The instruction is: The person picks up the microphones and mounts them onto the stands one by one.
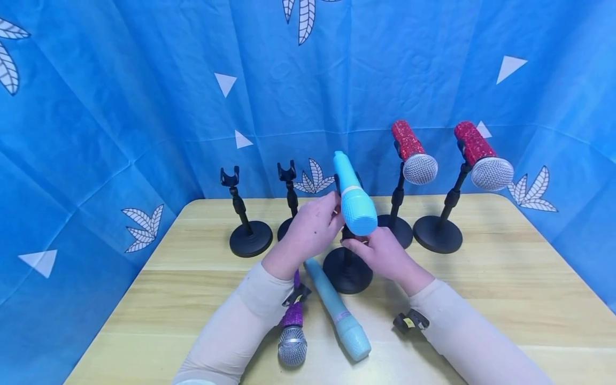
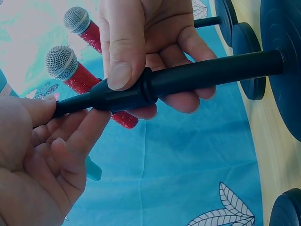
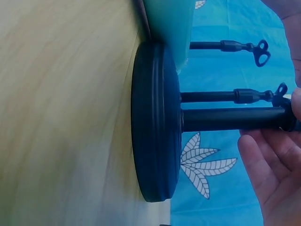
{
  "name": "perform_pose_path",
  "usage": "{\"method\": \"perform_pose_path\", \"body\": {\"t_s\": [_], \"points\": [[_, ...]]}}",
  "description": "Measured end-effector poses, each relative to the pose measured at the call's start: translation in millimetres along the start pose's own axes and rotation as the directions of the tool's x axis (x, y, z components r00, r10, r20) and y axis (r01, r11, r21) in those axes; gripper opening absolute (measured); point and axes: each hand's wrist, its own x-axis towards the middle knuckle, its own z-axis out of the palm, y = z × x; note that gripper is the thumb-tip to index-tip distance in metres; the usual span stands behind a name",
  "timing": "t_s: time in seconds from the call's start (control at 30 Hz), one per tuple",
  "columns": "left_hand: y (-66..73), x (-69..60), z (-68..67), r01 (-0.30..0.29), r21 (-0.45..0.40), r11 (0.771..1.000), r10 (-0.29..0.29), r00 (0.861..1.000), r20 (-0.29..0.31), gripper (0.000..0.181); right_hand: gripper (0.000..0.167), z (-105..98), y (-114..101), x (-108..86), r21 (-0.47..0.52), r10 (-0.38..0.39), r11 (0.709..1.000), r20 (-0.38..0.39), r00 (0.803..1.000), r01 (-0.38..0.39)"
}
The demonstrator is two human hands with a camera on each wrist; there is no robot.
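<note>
A light blue microphone (image 1: 355, 195) sits tilted in the clip of a black microphone stand (image 1: 347, 271), its head toward me. My left hand (image 1: 315, 222) pinches the slim upper part of that stand, just below the microphone. Lower down, my right hand (image 1: 385, 251) holds the collar (image 2: 124, 92) of the stand between thumb and fingers. The round base (image 3: 157, 122) rests on the table. Below my hands lie a second light blue microphone (image 1: 337, 310) and a purple glitter microphone (image 1: 292, 342), partly hidden by my left forearm.
Two red glitter microphones (image 1: 409, 140) (image 1: 474, 143) are mounted on stands at the back right. Two stands with bare clips (image 1: 230, 179) (image 1: 286, 172) stand at the back left. A blue patterned cloth (image 1: 144, 107) hangs behind the wooden table (image 1: 192, 299).
</note>
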Motion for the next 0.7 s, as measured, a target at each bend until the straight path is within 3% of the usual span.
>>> {"method": "perform_pose_path", "body": {"t_s": [0.2,0.33,0.47,0.6,0.7], "points": [[-0.6,0.2,-1.3,-0.005,-0.003,1.000,0.005,1.000,-0.006,0.009,0.021,2,1,1.0,-0.008,0.003,1.000,-0.020,1.000,-0.003],[-1.4,0.1,-3.4,0.023,-0.016,1.000,-0.022,1.000,0.016,0.010,0.022,2,1,1.6,0.009,0.021,1.000,0.009,1.000,-0.021],[-2.6,-0.2,-9.4,0.066,-0.037,0.997,-0.064,0.996,0.065,0.010,0.020,-4,0,2.8,0.024,0.049,0.998,0.068,0.997,-0.050],[-8.2,-4.8,-15.4,0.099,-0.047,0.994,-0.092,0.987,0.130,0.016,0.027,-15,0,2.2,-0.022,0.060,0.998,0.131,0.989,-0.058],[-17.3,-13.2,-16.4,0.072,0.009,0.997,-0.072,0.975,0.208,0.024,0.028,-24,2,-3.1,-0.091,0.049,0.995,0.183,0.982,-0.033]]}}
